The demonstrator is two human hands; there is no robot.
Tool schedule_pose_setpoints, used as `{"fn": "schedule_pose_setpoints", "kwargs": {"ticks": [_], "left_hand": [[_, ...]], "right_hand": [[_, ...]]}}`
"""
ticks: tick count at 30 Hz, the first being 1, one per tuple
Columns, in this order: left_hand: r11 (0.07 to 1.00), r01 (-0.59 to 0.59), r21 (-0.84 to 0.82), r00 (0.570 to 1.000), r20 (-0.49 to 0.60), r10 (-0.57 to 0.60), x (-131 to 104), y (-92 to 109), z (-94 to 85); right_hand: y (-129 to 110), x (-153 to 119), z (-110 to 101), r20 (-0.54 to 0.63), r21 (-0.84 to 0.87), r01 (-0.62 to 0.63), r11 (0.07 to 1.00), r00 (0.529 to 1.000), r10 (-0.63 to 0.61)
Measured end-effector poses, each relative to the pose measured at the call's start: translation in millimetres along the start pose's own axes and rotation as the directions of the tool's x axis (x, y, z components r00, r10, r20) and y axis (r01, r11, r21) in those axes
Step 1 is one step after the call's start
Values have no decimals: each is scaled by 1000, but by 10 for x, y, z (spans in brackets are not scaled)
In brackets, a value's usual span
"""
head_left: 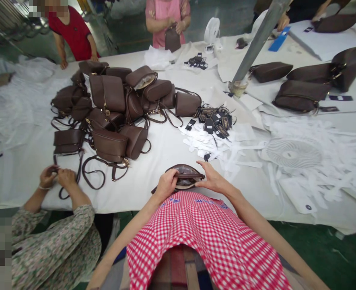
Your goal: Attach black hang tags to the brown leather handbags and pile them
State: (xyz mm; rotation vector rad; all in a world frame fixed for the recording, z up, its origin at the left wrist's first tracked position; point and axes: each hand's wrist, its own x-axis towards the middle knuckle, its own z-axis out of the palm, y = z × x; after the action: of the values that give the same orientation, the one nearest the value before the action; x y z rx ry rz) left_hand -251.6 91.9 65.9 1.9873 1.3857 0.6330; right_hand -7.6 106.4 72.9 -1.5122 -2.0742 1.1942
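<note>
At the table edge in front of me lies a small brown handbag (186, 171), its top unzipped and its patterned lining showing. My left hand (166, 184) is closed on the bag's left side, with the thumb over the rim at the opening. At the other end of the bag is my right hand (211, 178), thumb and fingers spread apart; its thumb is by the end of the zipper edge. Whether that thumb presses on the bag, I cannot tell. Beyond the bag lie white paper strips (200, 141) and a pile of black hang tags (217, 121).
A heap of brown handbags (108, 94) covers the table's left middle. A co-worker's hands (58, 177) hold a bag strap at left. A metal pole (253, 44) rises from the table. At right are a white fan (291, 153) and more brown bags (300, 94). Other people stand across the table.
</note>
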Motion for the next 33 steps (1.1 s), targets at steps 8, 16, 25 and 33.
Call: {"fn": "schedule_pose_setpoints", "kwargs": {"ticks": [8, 16, 25, 33], "left_hand": [[971, -65, 228, 994, -73, 84, -32, -59, 59], [914, 3, 405, 996, -81, 32, -43, -40, 38], [918, 16, 397, 997, -77, 16, -61, -87, -154], [929, 247, 275, 964, -167, -207, -88, -127, -344]], "right_hand": [[81, -160, 326, -19, 240, -103, 965, 994, 111], [-47, -28, 307, -32, -70, 240, 968, 969, -243], [95, 89, 465, -115, -157, 232, 960, 961, -251], [98, 106, 443, -140, -70, 193, 979, 969, -202]]}}
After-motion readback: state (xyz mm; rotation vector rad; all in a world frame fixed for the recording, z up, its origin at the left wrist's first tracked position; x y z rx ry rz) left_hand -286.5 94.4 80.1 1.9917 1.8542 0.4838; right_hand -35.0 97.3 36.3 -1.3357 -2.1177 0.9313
